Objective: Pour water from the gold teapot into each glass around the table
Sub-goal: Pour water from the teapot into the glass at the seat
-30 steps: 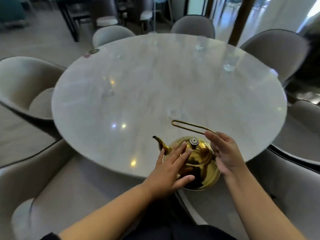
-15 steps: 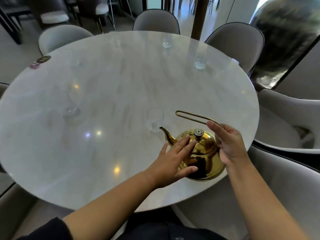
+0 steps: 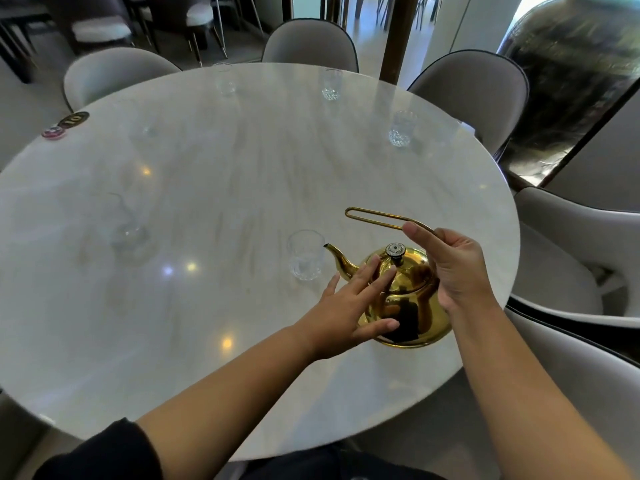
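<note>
The shiny gold metal teapot (image 3: 405, 299) was over the near right part of the round white marble desk (image 3: 207, 188), spout tip beside a clear tumbler glass (image 3: 305, 255). The right hand (image 3: 453, 268) gripped its wire handle; the left hand (image 3: 349, 306) lay spread on its lid.

Bright, tabletop (image 3: 207, 202) glare spots, wide-angle edge warp.

Polished gold teapot (image 3: 412, 306), with dark-knobbed lid and thin loop handle raised, is shown near the table's (image 3: 242, 188) right edge. Its spout is directed at the nearest glass (image 3: 305, 255), just beside it. A right glass (image 3: 401, 128), a far glass (image 3: 331, 84) and a left glass (image 3: 128, 220) are spaced nearer the table's rim.
</note>
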Motion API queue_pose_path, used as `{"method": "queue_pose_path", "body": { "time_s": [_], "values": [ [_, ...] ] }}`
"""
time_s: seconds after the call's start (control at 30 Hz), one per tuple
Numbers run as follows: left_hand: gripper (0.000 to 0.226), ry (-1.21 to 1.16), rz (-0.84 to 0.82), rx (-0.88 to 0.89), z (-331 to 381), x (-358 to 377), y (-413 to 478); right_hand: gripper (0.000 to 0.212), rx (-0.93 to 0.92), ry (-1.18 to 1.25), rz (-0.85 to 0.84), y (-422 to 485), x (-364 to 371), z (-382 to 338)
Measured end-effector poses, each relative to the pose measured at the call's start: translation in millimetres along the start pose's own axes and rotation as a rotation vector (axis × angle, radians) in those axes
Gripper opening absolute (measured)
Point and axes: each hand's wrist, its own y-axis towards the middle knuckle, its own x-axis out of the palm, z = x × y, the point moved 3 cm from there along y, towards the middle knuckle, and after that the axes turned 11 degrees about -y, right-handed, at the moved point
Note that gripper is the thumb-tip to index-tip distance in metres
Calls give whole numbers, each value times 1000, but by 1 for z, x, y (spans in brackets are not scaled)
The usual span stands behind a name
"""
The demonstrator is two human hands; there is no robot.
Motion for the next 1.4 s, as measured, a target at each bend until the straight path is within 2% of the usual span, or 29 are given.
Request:
{"method": "queue_pose_path", "body": {
  "time_s": [0.3, 0.63, 0.7, 1.03, 1.4],
  "values": [
    [76, -35, 20, -14, -13, -13, 4, 49, -84, -215, -54, 19, 28, -10],
    [78, -134, 21, -26, -21, -20, 5, 58, -268, -528, -61, 29, 54, -20],
    [78, -144, 15, -28, -21, -22, 4, 62, -285, -556, -65, 29, 57, -23],
    [77, -184, 6, -20, -21, -25, 1, 52, -344, -668, -88, 30, 66, -30],
    [75, -198, 21, -26, -19, -29, 2, 54, -343, -722, -102, 33, 71, -38]
  ]
}}
